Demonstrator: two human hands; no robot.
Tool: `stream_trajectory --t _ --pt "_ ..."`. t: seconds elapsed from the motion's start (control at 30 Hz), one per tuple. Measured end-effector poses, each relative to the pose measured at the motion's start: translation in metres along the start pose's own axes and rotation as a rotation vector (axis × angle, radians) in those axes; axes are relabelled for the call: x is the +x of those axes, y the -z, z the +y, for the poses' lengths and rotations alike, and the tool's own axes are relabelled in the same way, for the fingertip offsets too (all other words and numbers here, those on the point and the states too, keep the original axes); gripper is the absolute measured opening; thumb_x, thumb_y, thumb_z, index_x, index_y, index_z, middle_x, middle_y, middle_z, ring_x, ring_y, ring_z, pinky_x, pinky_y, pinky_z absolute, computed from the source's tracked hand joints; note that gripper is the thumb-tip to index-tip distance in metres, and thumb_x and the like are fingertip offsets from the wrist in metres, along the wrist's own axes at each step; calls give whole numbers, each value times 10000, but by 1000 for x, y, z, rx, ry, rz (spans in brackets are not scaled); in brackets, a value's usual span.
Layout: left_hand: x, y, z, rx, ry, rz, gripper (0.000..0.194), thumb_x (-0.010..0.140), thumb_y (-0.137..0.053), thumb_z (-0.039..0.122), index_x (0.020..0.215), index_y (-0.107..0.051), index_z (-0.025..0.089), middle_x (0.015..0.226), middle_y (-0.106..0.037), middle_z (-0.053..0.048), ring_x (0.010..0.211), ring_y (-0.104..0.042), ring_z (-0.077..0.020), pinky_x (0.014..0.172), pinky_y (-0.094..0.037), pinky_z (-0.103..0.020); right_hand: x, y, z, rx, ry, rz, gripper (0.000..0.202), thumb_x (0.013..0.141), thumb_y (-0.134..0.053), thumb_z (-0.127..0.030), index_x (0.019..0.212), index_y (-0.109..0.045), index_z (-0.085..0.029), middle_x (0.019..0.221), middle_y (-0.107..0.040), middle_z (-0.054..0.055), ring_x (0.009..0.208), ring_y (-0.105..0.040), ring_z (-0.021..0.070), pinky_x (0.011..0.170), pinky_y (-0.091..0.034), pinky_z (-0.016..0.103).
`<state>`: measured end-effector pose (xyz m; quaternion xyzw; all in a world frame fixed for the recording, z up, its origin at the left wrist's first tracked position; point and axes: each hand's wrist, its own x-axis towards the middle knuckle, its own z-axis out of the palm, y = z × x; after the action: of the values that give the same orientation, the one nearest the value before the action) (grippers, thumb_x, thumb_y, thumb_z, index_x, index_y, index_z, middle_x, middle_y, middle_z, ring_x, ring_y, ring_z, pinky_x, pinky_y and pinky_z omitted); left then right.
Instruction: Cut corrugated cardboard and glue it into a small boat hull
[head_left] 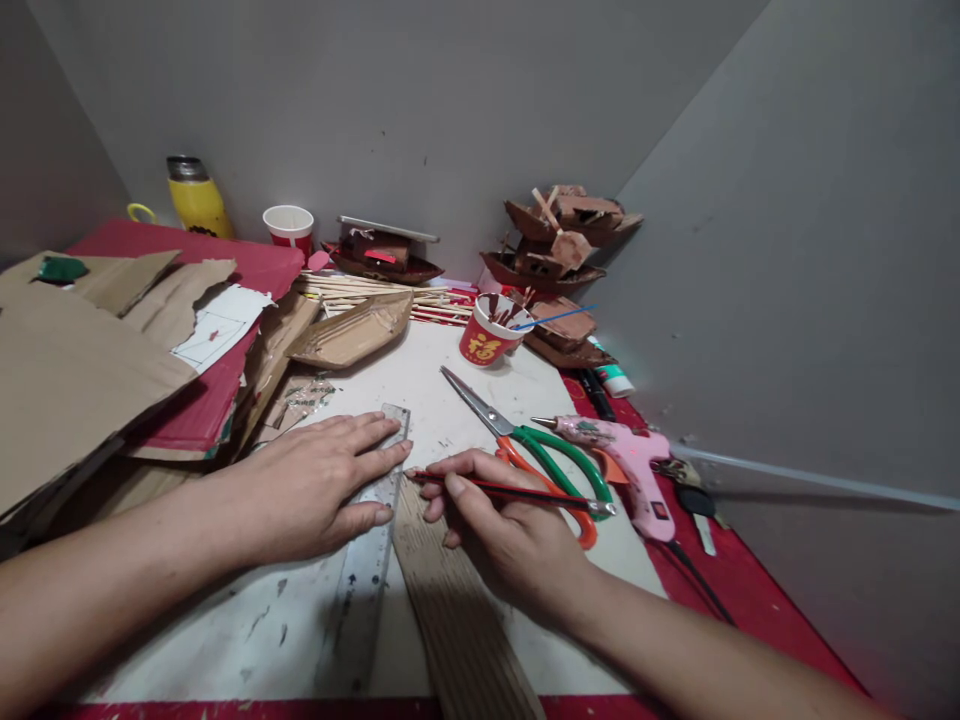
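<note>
My left hand (330, 485) lies flat with fingers stretched across a clear ruler (364, 600), pressing it down on the white sheet (247, 620). In my right hand (510, 520) is a red and black pencil (517, 490), its tip at the ruler's right edge, by the top end of a brown corrugated cardboard strip (457, 620). The strip runs beside the ruler towards the front edge. Just beyond my right hand lie open scissors (517, 440) with green and orange handles, partly hidden by that hand.
Cardboard sheets (75, 360) pile up at left. A cardboard boat hull (356, 335) and wooden sticks (375, 292) lie behind. A red paint cup (487, 335) stands near brown model boats (566, 230). A pink glue gun (630, 460) and key (701, 515) are at right; grey walls enclose the table.
</note>
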<state>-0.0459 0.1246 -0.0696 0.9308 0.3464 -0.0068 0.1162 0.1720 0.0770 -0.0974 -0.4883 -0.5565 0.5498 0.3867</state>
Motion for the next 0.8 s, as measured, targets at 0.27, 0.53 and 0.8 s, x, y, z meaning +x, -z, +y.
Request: stream_trajectory --t 0.27,0.53,0.8 --pt "0 0 -1 6 -6 8 589 894 -482 484 1424 -411 237 1530 -327 -100 1376 -345 -301 1110 -287 -437 -1 1 -3 13 -20 -48 273 919 -525 -377 947 -651 -136 775 -644 51 680 -610 116 560 -507 213" --pt "0 2 -2 -19 -26 14 577 895 -490 476 1412 -427 225 1523 -339 -108 1381 -338 -288 1112 -291 -421 0 3 -5 87 -53 -54 330 881 -572 -451 927 -653 -134 794 -657 68 672 -620 131 557 -508 236" --pt "0 6 -3 -41 -21 -25 569 895 -494 465 1411 -425 234 1531 -329 -96 1391 -321 -273 1120 -279 -407 -4 10 2 -3 41 -245 239 935 -524 -363 949 -647 -158 847 -683 72 751 -634 147 679 -510 284"
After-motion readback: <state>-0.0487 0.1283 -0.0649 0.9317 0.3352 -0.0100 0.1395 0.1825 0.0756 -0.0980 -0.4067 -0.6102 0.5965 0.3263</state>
